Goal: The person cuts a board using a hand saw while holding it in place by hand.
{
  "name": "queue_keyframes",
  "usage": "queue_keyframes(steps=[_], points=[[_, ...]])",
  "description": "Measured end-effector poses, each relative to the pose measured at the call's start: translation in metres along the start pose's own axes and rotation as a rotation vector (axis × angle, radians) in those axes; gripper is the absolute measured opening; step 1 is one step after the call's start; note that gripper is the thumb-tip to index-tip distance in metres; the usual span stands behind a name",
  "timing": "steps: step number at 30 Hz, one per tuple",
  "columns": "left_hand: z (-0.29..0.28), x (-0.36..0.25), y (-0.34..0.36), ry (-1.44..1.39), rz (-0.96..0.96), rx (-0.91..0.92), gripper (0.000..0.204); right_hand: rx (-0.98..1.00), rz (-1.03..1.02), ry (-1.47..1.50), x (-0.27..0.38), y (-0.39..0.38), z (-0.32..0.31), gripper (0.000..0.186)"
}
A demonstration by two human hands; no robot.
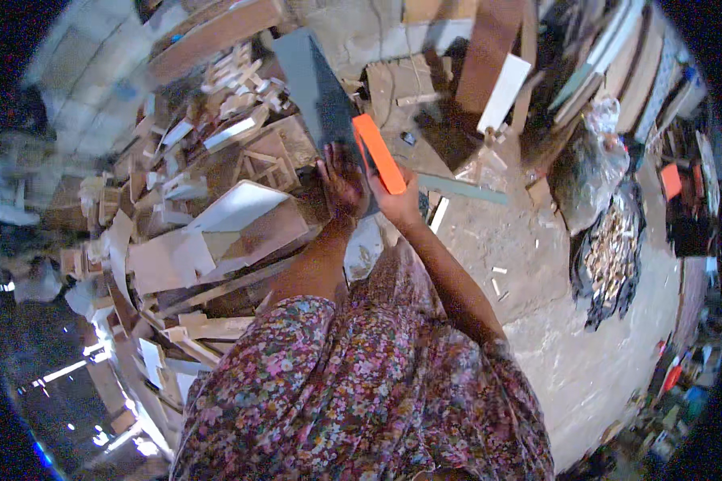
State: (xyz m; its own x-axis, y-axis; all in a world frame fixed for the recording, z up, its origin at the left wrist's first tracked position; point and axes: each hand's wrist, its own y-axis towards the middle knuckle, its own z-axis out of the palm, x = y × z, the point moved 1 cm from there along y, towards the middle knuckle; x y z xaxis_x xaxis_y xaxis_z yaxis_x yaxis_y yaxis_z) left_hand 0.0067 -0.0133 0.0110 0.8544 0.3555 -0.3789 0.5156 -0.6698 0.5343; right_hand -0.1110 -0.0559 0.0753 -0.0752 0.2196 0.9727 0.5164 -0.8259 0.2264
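Observation:
A long dark grey board [313, 84] stretches away from me at the centre. My left hand [342, 183] lies on its near part with the fingers stretched out and slightly spread. Just to the right, my right hand [399, 200] is closed round the near end of a bright orange bar-shaped tool [377, 152] with a dark underside. The tool runs along the board's right edge; its exact kind does not show, and whether it touches the board I cannot tell.
Wood offcuts and boards [241, 216] are piled on my left. A brown plank [489, 56] and a white strip [505, 92] lean ahead. On my right, a black plastic bag [614, 256] holds small wood pieces beside a clear plastic bag [594, 176].

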Motion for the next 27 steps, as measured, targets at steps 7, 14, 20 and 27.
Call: queue_keyframes(steps=[7,14,20,27], points=[[-0.008,0.001,0.003,0.087,0.002,-0.018,0.042,-0.065,0.01,0.062,-0.023,0.008,-0.004,0.017],[-0.016,0.011,0.005,-0.022,0.096,-0.088,0.043,-0.011,0.16,0.12,-0.034,0.002,0.002,0.018],[-0.003,0.001,0.002,0.053,-0.12,-0.026,0.048,-0.032,-0.097,-0.082,-0.003,0.002,0.008,0.016],[-0.018,-0.003,0.003,0.103,-0.079,0.039,0.052,0.001,0.063,-0.148,0.065,-0.049,-0.016,0.011]])
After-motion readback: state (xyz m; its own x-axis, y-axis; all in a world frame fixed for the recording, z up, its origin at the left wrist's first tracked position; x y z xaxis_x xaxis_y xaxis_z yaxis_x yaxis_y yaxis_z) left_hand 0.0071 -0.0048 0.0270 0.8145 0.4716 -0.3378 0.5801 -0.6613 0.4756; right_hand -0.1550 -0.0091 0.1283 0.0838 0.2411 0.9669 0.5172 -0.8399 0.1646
